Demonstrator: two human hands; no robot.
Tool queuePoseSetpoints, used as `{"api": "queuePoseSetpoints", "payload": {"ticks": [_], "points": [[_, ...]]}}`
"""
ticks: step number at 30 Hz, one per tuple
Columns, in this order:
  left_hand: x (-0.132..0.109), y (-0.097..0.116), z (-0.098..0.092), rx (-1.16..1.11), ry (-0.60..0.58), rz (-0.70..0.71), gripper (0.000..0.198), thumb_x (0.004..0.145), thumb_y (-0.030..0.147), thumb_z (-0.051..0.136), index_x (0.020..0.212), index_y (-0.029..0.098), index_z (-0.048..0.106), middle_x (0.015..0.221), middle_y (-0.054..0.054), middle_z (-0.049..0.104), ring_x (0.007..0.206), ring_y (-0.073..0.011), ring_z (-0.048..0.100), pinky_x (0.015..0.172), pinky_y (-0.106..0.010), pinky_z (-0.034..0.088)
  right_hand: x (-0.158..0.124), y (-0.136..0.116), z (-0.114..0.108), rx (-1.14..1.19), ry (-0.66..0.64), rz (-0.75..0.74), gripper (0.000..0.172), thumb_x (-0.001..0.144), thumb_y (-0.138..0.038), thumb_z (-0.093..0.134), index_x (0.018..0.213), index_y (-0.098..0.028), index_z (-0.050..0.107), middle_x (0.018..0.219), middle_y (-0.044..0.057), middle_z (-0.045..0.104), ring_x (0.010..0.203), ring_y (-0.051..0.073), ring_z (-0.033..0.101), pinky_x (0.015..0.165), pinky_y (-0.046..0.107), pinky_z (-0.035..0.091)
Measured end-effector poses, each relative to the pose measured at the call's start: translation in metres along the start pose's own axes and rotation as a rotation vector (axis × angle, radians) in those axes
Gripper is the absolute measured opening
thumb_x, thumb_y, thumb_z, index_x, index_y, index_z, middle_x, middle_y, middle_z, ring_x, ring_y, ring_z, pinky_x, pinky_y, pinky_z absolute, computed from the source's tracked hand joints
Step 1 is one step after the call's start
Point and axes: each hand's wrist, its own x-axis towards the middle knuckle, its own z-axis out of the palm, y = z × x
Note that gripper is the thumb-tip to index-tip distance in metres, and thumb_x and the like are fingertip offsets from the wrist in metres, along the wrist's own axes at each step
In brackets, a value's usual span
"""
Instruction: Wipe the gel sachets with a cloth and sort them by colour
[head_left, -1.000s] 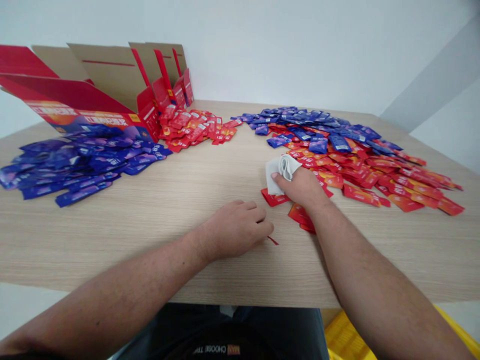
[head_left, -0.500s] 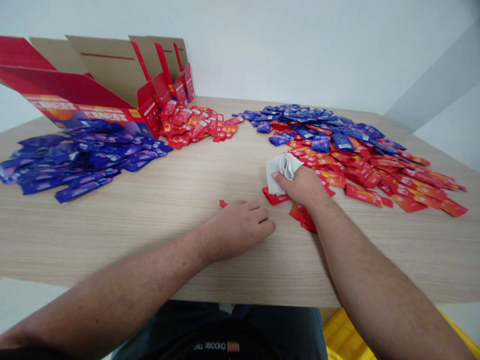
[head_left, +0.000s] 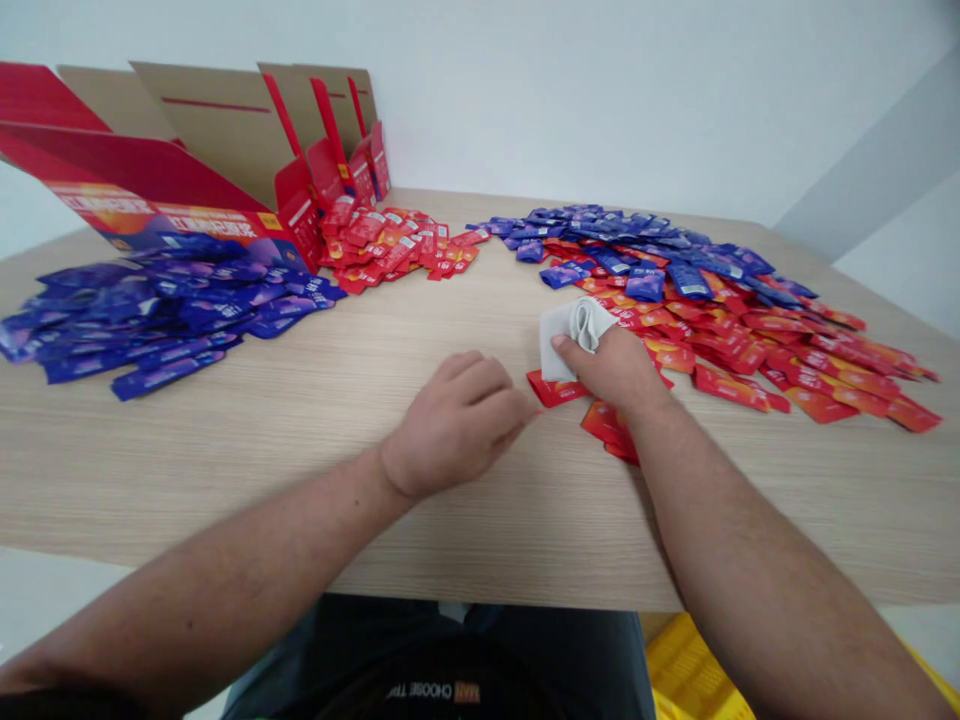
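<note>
My right hand [head_left: 611, 365] grips a folded white cloth [head_left: 556, 345], its rolled end showing above my thumb. Under and beside the cloth lies a red packet [head_left: 553, 390] on the table. More red packets [head_left: 607, 425] lie just below my right wrist. My left hand [head_left: 466, 415] is over the middle of the table, left of the cloth and apart from it. Its fingers are curled together, with the fingertips mostly hidden, so I cannot make out what they hold, if anything.
A pile of blue packets [head_left: 165, 310] lies at the left before open red cartons [head_left: 225, 220]. A red packet pile [head_left: 390, 245] sits beside the cartons. Blue packets [head_left: 615, 230] and red packets [head_left: 795, 345] spread across the right. A yellow crate [head_left: 694, 670] stands below the table edge.
My left hand has lifted slightly and turned, its fingers curling toward the cloth. A red scrap seen beside it earlier is out of sight. My right hand still holds the cloth.
</note>
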Motion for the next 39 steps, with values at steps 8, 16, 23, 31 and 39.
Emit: {"api": "queuePoseSetpoints", "payload": {"ticks": [8,16,23,31,39], "points": [[0.002,-0.050,0.022,-0.370,0.101,-1.091,0.018,0.091,0.031,0.060,0.078,0.019,0.057,0.059,0.001,0.061,0.047,-0.0117,0.056,0.045,-0.022,0.042,0.003,0.003,-0.003,0.140,0.132,0.114,0.054,0.086,-0.061,0.054,0.104,-0.012,0.069,0.091,0.017,0.073,0.094,0.033,0.069,0.078,0.039,0.053],[-0.007,-0.069,0.042,-0.745,0.003,-1.355,0.015,0.083,0.021,0.067,0.075,0.017,0.055,0.061,-0.003,0.065,0.049,-0.0143,0.063,0.048,-0.026,0.055,0.001,-0.001,-0.004,0.133,0.066,0.082,0.051,0.088,-0.058,0.055,0.112,-0.016,0.068,0.103,0.016,0.073,0.103,0.032,0.068,0.082,0.035,0.052],[-0.008,-0.050,0.051,-0.796,0.143,-1.295,0.017,0.081,0.024,0.065,0.076,0.020,0.049,0.065,-0.001,0.063,0.051,-0.0159,0.063,0.047,-0.028,0.056,-0.023,-0.032,-0.002,0.064,-0.062,-0.055,0.047,0.091,-0.057,0.051,0.112,-0.019,0.069,0.103,0.012,0.075,0.098,0.029,0.069,0.078,0.032,0.052],[-0.007,-0.047,0.056,-0.883,0.232,-1.305,0.017,0.082,0.017,0.063,0.077,0.020,0.046,0.064,0.001,0.062,0.054,-0.0150,0.064,0.050,-0.029,0.058,-0.011,-0.020,0.007,-0.200,-0.194,-0.043,0.053,0.091,-0.058,0.048,0.111,-0.015,0.071,0.102,0.018,0.074,0.096,0.030,0.071,0.076,0.034,0.051],[-0.004,-0.044,0.052,-0.966,0.110,-1.321,0.021,0.075,0.008,0.068,0.072,0.018,0.049,0.062,0.001,0.063,0.055,-0.0144,0.066,0.054,-0.028,0.059,-0.025,-0.037,0.008,-0.088,-0.109,-0.121,0.057,0.092,-0.065,0.043,0.108,-0.018,0.071,0.097,0.016,0.075,0.093,0.029,0.072,0.074,0.033,0.052]]}}
